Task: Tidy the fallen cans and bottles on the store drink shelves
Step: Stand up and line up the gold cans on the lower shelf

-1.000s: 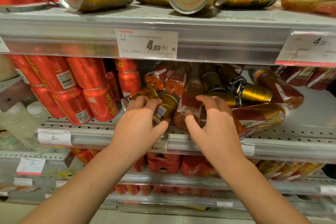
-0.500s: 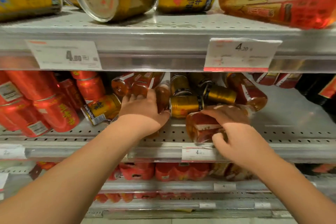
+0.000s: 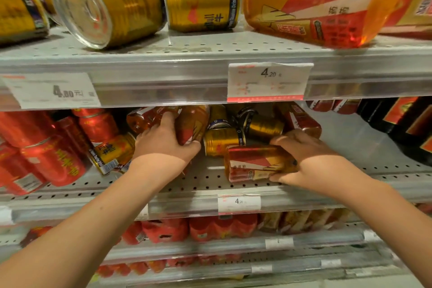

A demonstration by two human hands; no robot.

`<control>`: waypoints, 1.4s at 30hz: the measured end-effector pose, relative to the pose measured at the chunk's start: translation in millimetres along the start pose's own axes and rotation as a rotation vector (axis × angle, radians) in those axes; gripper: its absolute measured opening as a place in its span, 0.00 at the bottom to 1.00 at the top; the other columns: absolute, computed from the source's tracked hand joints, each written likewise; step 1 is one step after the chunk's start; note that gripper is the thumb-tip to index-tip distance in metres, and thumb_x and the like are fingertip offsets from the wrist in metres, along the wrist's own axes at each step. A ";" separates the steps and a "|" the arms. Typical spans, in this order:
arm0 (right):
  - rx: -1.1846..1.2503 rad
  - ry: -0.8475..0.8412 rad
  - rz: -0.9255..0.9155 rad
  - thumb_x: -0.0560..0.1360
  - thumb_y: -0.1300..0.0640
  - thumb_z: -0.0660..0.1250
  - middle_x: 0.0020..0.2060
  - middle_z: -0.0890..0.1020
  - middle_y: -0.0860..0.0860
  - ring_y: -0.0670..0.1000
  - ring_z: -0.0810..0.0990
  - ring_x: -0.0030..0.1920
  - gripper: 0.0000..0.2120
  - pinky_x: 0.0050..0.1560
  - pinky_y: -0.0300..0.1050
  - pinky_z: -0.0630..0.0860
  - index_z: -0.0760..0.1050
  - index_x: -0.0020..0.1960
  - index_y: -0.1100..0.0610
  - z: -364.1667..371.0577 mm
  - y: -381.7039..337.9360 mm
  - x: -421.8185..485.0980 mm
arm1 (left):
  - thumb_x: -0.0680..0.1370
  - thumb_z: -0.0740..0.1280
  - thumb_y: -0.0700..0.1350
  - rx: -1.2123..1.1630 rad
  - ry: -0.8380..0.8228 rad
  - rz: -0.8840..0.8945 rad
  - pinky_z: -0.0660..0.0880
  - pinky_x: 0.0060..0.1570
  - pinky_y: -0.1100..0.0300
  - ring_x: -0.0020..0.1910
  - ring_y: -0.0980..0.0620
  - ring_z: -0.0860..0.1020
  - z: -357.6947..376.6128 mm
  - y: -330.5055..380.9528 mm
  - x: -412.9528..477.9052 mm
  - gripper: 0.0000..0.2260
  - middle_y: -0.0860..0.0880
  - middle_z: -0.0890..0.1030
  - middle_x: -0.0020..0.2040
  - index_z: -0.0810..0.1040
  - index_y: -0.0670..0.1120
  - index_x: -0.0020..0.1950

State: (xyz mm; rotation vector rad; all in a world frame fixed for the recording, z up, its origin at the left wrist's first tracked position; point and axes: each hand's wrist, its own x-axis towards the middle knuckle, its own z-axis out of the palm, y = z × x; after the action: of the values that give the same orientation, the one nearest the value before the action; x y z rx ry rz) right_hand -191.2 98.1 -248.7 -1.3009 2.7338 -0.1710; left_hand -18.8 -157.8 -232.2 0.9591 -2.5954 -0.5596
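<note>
On the middle shelf (image 3: 205,182) lies a jumble of fallen drinks. My left hand (image 3: 163,140) wraps around an amber tea bottle (image 3: 192,124) with a red and gold label, which leans in the pile. My right hand (image 3: 301,156) grips another amber tea bottle (image 3: 252,163) that lies on its side near the shelf front. Between and behind them lie gold cans (image 3: 222,141), one further back (image 3: 264,126). Another gold can (image 3: 112,151) lies tipped left of my left wrist.
Red cans (image 3: 53,159) lean in a heap at the left. Dark bottles (image 3: 406,128) stand at the right, with bare shelf before them. The upper shelf (image 3: 210,47) holds toppled gold cans (image 3: 107,4) and a fallen amber bottle (image 3: 313,2). Price tags (image 3: 268,80) hang on the rails.
The view has shifted right and closer. My left hand moved off the gold can onto a tea bottle. My right hand closed on the lying bottle and drew it toward the shelf front.
</note>
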 end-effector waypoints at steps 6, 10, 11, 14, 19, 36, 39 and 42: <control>0.048 0.081 0.007 0.65 0.27 0.69 0.63 0.75 0.44 0.49 0.73 0.59 0.38 0.59 0.43 0.71 0.64 0.71 0.38 -1.6 -1.3 -17.6 | 0.73 0.73 0.60 -0.318 -0.035 0.028 0.84 0.35 0.51 0.27 0.55 0.83 -12.4 11.3 -29.5 0.30 0.56 0.80 0.50 0.62 0.64 0.70; -0.021 0.198 0.025 0.63 0.23 0.65 0.61 0.76 0.44 0.50 0.72 0.61 0.38 0.60 0.46 0.72 0.66 0.68 0.38 -12.9 6.2 -38.1 | 0.71 0.76 0.57 -0.474 -0.033 0.047 0.81 0.27 0.60 0.29 0.59 0.83 -6.4 25.6 -41.8 0.28 0.60 0.80 0.43 0.65 0.68 0.64; -0.045 0.207 0.037 0.63 0.22 0.63 0.60 0.76 0.45 0.50 0.72 0.61 0.38 0.60 0.47 0.73 0.66 0.67 0.38 -17.1 10.5 -43.9 | 0.71 0.77 0.55 -0.507 -0.042 0.056 0.79 0.26 0.64 0.31 0.62 0.83 -3.8 33.2 -44.4 0.28 0.61 0.80 0.42 0.66 0.67 0.64; -0.093 0.225 0.078 0.63 0.22 0.61 0.57 0.78 0.45 0.50 0.74 0.58 0.38 0.57 0.50 0.75 0.67 0.67 0.39 -28.5 36.2 -63.1 | 0.71 0.76 0.55 -0.541 -0.090 0.095 0.77 0.26 0.68 0.35 0.65 0.82 8.6 65.6 -50.4 0.29 0.62 0.80 0.43 0.67 0.66 0.67; -0.114 0.340 0.201 0.63 0.26 0.67 0.55 0.80 0.50 0.54 0.77 0.55 0.38 0.53 0.50 0.77 0.72 0.67 0.46 -42.9 108.5 -85.6 | 0.70 0.74 0.61 -0.549 -0.127 0.109 0.77 0.28 0.68 0.35 0.66 0.82 49.9 136.3 -50.3 0.27 0.64 0.82 0.42 0.67 0.67 0.65; 0.091 0.486 0.405 0.73 0.38 0.71 0.48 0.78 0.63 0.66 0.76 0.51 0.31 0.46 0.58 0.76 0.75 0.65 0.60 -9.4 207.3 -73.6 | 0.73 0.74 0.59 -0.629 -0.150 -0.267 0.70 0.52 0.58 0.50 0.50 0.76 198.7 298.7 -7.3 0.31 0.53 0.78 0.56 0.65 0.55 0.72; -0.043 0.374 0.457 0.76 0.35 0.61 0.52 0.77 0.59 0.63 0.76 0.53 0.31 0.48 0.53 0.76 0.69 0.67 0.58 -15.0 204.0 -66.3 | 0.75 0.72 0.59 -0.574 -0.195 -0.227 0.71 0.49 0.57 0.47 0.52 0.76 202.8 307.0 -4.3 0.30 0.56 0.77 0.50 0.65 0.55 0.73; -0.085 0.330 0.459 0.77 0.37 0.60 0.55 0.77 0.60 0.62 0.76 0.54 0.31 0.49 0.52 0.74 0.67 0.69 0.59 -17.3 199.4 -61.9 | 0.75 0.72 0.59 -0.560 -0.226 -0.205 0.73 0.46 0.58 0.45 0.52 0.76 204.6 311.9 -2.8 0.27 0.54 0.78 0.52 0.68 0.54 0.70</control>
State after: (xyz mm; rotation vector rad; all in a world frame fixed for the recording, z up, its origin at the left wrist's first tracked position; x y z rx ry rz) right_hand -307.4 272.2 -258.0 -0.6722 3.2625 -0.2477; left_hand -273.2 112.8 -267.3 1.0050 -2.3113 -1.4267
